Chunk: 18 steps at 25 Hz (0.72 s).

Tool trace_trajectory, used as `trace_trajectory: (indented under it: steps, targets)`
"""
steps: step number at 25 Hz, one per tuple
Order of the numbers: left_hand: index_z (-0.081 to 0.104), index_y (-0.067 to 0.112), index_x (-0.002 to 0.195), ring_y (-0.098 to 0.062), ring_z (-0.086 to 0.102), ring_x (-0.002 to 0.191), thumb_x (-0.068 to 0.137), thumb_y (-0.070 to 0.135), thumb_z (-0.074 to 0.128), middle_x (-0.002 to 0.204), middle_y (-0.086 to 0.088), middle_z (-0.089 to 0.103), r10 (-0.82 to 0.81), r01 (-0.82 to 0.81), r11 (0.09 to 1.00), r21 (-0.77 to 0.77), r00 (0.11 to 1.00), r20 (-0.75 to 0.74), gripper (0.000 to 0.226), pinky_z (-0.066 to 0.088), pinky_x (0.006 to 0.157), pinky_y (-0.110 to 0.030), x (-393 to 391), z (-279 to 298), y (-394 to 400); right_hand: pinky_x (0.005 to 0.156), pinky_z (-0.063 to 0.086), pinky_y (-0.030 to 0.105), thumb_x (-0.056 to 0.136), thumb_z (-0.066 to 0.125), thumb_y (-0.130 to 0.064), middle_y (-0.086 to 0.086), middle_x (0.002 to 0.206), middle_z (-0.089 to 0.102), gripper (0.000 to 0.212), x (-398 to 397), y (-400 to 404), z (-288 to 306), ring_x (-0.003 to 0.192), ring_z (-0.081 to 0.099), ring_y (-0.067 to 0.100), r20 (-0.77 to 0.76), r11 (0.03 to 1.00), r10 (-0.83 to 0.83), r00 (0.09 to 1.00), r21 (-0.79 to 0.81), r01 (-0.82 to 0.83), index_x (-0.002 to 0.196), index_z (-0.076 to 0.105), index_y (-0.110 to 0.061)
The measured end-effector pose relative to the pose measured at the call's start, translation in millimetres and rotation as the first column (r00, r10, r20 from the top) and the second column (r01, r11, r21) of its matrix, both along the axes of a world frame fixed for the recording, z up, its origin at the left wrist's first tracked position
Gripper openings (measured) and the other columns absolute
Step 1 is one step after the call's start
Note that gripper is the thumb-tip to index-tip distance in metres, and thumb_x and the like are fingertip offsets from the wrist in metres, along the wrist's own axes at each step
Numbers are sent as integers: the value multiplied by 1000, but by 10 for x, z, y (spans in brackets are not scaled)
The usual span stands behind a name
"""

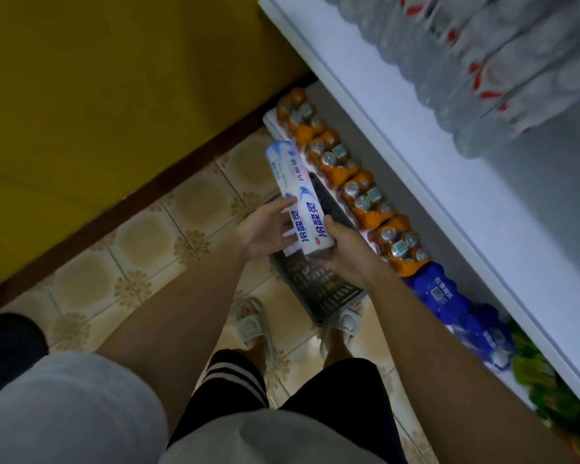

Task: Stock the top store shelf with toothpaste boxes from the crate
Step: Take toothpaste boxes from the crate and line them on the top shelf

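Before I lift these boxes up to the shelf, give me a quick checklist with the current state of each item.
1. Boxes held in both hands: ok. The left hand holds one side, the right hand curls around the near end.
2. Boxes lifted out of the crate: ok, they are above it.
3. Stack squared up: not ok, a lower box sticks out at the near end.
4. Room on the top shelf: cannot tell, it is out of view; the shelf in view carries water bottles.
5. Footing: ok, both feet on the floor beside the crate.
6. More boxes left in the crate: cannot tell, the hands cover it.
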<state>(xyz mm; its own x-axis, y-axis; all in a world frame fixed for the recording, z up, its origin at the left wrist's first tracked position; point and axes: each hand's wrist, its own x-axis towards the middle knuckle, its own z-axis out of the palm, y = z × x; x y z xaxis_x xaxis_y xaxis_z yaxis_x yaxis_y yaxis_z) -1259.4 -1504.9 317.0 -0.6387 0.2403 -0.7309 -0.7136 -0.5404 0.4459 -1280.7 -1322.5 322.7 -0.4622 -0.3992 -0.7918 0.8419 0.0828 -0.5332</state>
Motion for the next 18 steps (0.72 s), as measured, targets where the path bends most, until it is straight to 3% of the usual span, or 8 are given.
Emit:
trace_trajectory:
  steps: [3, 8, 12, 14, 16, 18]
  targets:
    - [52, 13, 134, -30, 59, 116, 97, 40, 52, 130, -13, 62, -132, 123, 987, -105, 988, -83, 46, 45, 104, -46, -132, 715, -102, 87, 57, 45, 101, 50, -36, 17, 123, 65, 39, 126, -213, 587, 111, 64, 31, -71, 997, -25, 997, -74, 19, 128, 56, -9]
    - [63, 16, 111, -19, 71, 82, 100, 41, 45, 95, -7, 74, -216, 186, 961, -206, 967, -136, 33, 60, 70, -34, -222, 1843, -310, 84, 58, 41, 95, 60, -37, 9, 111, 72, 35, -14, -307, 1589, 99, 71, 23, -269, 986, 164, 949, 20, -165, 119, 61, -12]
    - [61, 11, 109, -22, 68, 76, 94, 46, 56, 87, -9, 71, -381, 326, 871, -368, 920, -88, 38, 58, 74, -37, -335, 2351, -492, 74, 59, 35, 95, 50, -54, 9, 115, 68, 49, -200, -203, 2121, 97, 72, 24, -362, 986, 161, 918, 101, -134, 125, 60, -17]
    - [57, 15, 117, -24, 66, 85, 90, 47, 62, 95, -10, 68, -574, 496, 729, -471, 818, -28, 42, 55, 82, -41, -394, 2556, -518, 70, 59, 35, 98, 39, -57, 9, 117, 65, 50, -263, -132, 2368, 94, 71, 26, -404, 996, 63, 913, 77, -34, 128, 53, -20]
    - [52, 26, 121, -24, 66, 93, 89, 43, 66, 105, -7, 67, -768, 615, 483, -623, 640, 36, 39, 56, 81, -37, -451, 2752, -485, 67, 59, 35, 100, 33, -58, 6, 111, 65, 50, -316, -67, 2596, 88, 71, 25, -440, 998, -17, 898, 53, 45, 129, 50, -22]
    - [54, 29, 113, -23, 67, 96, 87, 37, 71, 109, -6, 68, -866, 605, 241, -759, 488, 114, 32, 56, 78, -32, -493, 2953, -407, 61, 57, 32, 98, 35, -61, 6, 106, 67, 53, -367, -14, 2769, 83, 73, 22, -463, 995, -27, 886, 72, 68, 128, 53, -21]
